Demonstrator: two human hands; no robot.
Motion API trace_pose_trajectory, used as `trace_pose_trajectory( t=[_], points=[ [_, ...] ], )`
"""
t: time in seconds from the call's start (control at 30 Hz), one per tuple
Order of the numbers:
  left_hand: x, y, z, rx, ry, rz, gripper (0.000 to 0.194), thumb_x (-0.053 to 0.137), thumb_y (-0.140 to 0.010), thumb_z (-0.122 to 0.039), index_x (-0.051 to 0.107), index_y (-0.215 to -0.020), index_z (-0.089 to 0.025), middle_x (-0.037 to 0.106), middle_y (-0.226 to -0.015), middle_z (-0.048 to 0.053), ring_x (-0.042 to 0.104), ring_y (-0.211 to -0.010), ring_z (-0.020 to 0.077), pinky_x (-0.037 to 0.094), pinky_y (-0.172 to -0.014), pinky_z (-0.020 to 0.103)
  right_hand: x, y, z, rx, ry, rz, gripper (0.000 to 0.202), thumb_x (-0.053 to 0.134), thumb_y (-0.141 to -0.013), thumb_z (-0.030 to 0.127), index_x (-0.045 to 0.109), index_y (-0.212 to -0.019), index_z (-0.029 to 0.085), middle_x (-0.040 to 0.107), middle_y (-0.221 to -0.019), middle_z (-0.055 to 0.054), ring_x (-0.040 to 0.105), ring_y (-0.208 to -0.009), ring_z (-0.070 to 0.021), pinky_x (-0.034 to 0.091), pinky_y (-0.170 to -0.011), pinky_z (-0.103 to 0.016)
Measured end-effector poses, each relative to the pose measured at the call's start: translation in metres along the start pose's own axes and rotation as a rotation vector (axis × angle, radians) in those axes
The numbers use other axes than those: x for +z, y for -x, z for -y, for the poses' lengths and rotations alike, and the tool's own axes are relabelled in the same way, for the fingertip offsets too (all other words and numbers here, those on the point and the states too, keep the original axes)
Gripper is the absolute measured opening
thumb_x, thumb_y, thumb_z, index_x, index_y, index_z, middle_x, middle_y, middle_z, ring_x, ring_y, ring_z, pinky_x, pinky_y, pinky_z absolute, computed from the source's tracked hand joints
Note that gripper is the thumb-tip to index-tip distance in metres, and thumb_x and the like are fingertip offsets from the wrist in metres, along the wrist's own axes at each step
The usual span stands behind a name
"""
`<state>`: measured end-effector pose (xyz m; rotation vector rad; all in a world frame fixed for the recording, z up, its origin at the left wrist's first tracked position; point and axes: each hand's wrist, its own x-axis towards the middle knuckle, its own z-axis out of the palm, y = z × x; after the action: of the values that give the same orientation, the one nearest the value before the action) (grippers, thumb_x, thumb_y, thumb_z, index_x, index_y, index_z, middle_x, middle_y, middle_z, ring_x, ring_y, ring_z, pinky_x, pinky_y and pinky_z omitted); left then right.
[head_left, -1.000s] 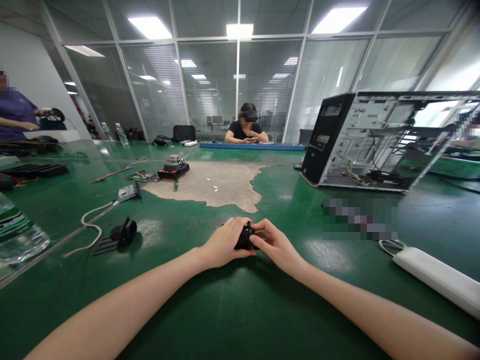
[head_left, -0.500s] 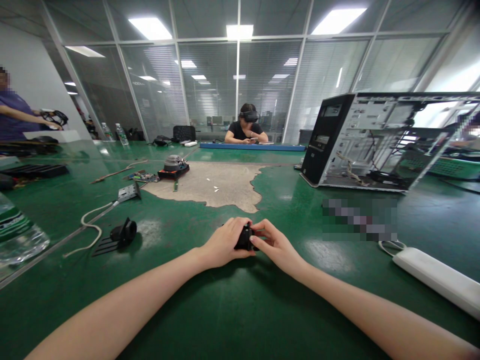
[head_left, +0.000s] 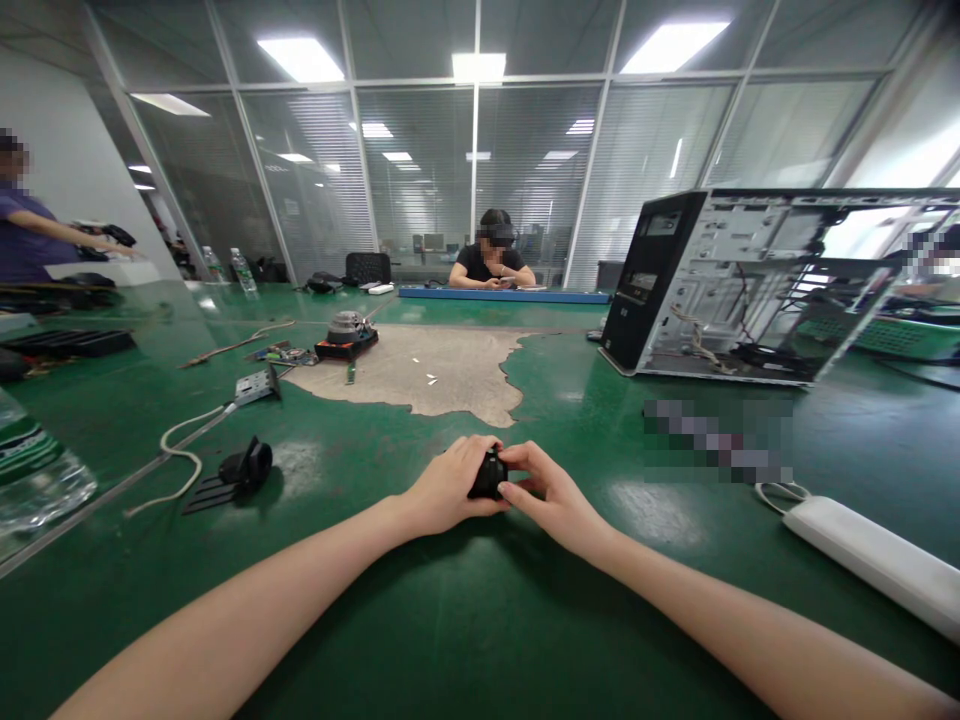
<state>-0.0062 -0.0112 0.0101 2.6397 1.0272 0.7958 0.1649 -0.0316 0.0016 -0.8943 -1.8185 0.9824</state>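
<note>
Black part: (head_left: 489,473) held low at the bench (head_left: 480,620), right between the two hands; mostly covered, so what it is can't be made out.
Left hand: (head_left: 448,485) wrapped over it from the left, fingers closed on it, thumb laid along the near side.
Right hand: (head_left: 555,497) thumb and forefinger closed on its right end, pinch-style.
Left of the hands: a black slotted piece (head_left: 255,467) is left lying near a pale cable (head_left: 199,468) run to a metal box (head_left: 255,384); a bottle (head_left: 37,465) is cut off by the view's edge.
Bare patch: (head_left: 465,370) seen just beyond the hands, with an orange-based unit (head_left: 347,338) parked at its far left.
Right side: an opened-up computer case (head_left: 645,280) is stood behind a white bar (head_left: 870,560).
</note>
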Motion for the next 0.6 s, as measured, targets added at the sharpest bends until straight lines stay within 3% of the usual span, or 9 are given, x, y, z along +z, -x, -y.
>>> trace_pose_trajectory(
  t=[0.2,0.37,0.5,0.6],
  points=[
    [0.0002,0.0001,0.0003,-0.001,-0.001,0.001,0.059,0.062,-0.067,-0.041,0.031,-0.114,-0.020,0.048,-0.107,0.008,0.047,-0.095,0.0238,0.042,-0.079,0.038,0.0001,-0.0014,-0.0006,0.036,-0.010,-0.021,0.014,0.050,-0.078,0.027,0.047,-0.091,0.021,0.050,-0.092,-0.003,0.053,-0.092,-0.0164,0.050,-0.065,-0.026],
    [0.0004,0.0001,0.0002,-0.006,0.001,-0.005,0.058,0.062,-0.067,-0.040,0.032,-0.113,-0.021,0.048,-0.105,0.007,0.048,-0.094,0.0233,0.042,-0.079,0.038,-0.0001,-0.0020,-0.0010,0.074,-0.034,-0.009,0.022,0.052,-0.077,0.027,0.045,-0.097,0.021,0.052,-0.098,-0.004,0.053,-0.091,-0.0159,0.049,-0.073,-0.030],
    [0.0004,0.0008,0.0000,-0.002,-0.006,-0.008,0.056,0.061,-0.068,-0.041,0.032,-0.112,-0.021,0.048,-0.103,0.007,0.048,-0.092,0.0227,0.042,-0.078,0.037,-0.0006,-0.0011,0.0007,0.052,-0.015,0.022,0.017,0.052,-0.077,0.026,0.047,-0.093,0.020,0.053,-0.091,-0.003,0.054,-0.089,-0.0160,0.049,-0.068,-0.027],
    [0.0006,0.0011,0.0002,0.003,-0.011,-0.006,0.055,0.061,-0.068,-0.040,0.033,-0.111,-0.020,0.048,-0.104,0.007,0.047,-0.093,0.0227,0.042,-0.078,0.037,-0.0003,-0.0008,0.0018,0.014,0.017,-0.026,0.016,0.052,-0.077,0.027,0.049,-0.091,0.020,0.051,-0.094,-0.003,0.053,-0.089,-0.0164,0.049,-0.066,-0.026]
  ],
)
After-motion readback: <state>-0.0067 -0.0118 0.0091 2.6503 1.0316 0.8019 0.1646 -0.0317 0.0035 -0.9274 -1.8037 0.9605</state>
